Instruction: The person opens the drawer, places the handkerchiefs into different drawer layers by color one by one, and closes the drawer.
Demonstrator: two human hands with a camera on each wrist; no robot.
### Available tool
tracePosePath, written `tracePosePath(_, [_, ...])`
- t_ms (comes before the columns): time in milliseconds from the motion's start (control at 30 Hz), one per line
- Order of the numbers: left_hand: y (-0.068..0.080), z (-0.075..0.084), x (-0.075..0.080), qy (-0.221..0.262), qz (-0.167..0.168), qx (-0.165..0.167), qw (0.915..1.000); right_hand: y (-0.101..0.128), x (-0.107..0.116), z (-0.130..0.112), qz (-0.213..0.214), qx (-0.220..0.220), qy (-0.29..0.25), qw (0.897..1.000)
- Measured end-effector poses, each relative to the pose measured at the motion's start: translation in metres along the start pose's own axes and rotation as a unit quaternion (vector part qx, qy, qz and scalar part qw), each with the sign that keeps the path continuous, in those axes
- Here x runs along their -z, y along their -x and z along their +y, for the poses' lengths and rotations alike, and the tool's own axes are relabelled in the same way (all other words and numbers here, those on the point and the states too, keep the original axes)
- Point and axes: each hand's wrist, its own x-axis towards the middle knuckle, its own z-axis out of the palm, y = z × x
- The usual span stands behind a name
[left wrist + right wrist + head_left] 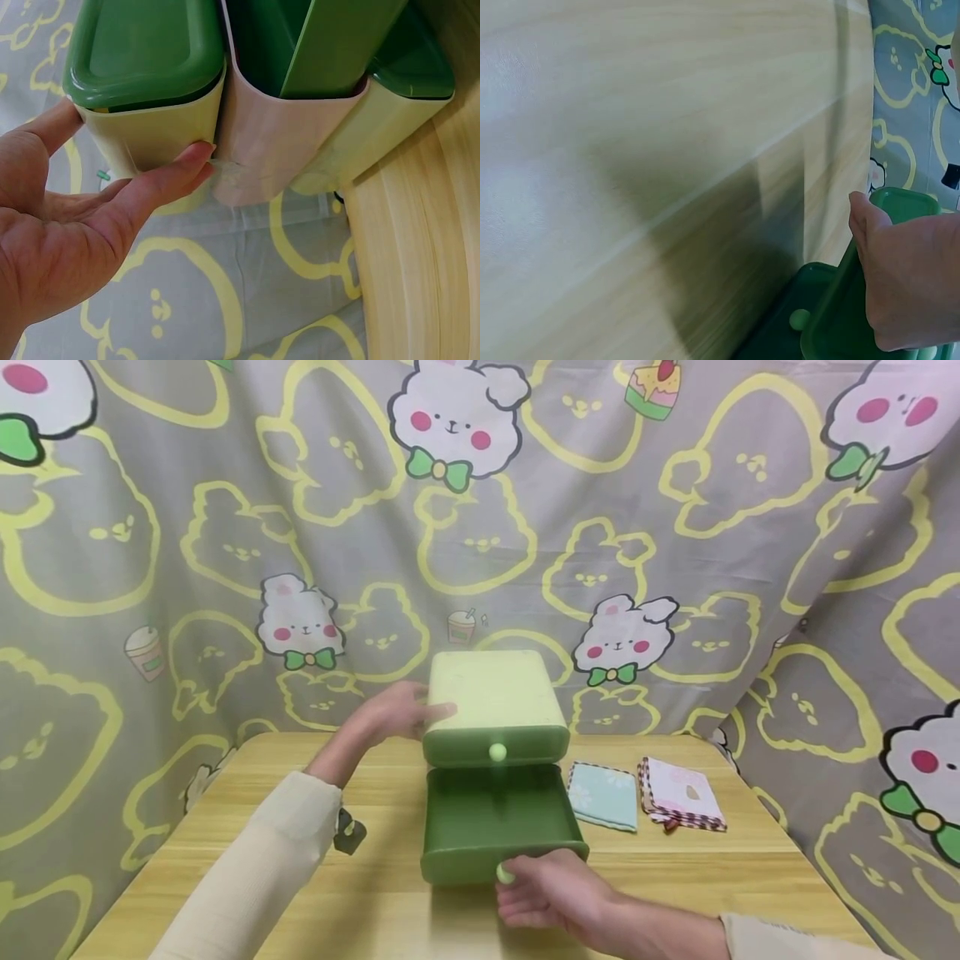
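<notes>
Right hand (558,893) pinches the pale knob (506,873), fingers clamped on it, the middle drawer (459,863) standing open just beyond those fingertips! Left hand (401,708) grips the cabinet (498,689) between thumb and fingers; folded cloths (602,797) lie past the right fingers.

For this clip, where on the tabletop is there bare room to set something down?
The table is bare between the blue cloth, white cloth and right forearm, and between the drawer unit and dark object. It is crowded at the pulled-out drawer, where the right hand holds its knob; the left hand touches the unit's upper left.
</notes>
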Motion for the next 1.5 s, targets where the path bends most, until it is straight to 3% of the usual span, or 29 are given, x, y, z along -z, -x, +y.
tracePosePath(767, [0.001, 0.001, 0.000, 0.021, -0.007, -0.002, 0.9998, 0.004, 0.005, 0.019, -0.010, -0.040, 0.008, 0.999])
tracePosePath(1033, [0.000, 0.001, 0.000, 0.023, -0.007, 0.002, 0.9997, 0.006, 0.010, 0.013, -0.045, -0.034, 0.056, 0.997])
tracePosePath(1200, [0.000, 0.001, 0.000, 0.017, -0.006, 0.002, 0.9998, 0.007, 0.017, 0.001, -0.113, -0.032, 0.120, 0.986])
tracePosePath(1500, [0.001, 0.002, -0.001, 0.023, -0.007, 0.004, 0.9997, 0.004, 0.035, -0.038, -0.197, -0.054, 0.231, 0.951])
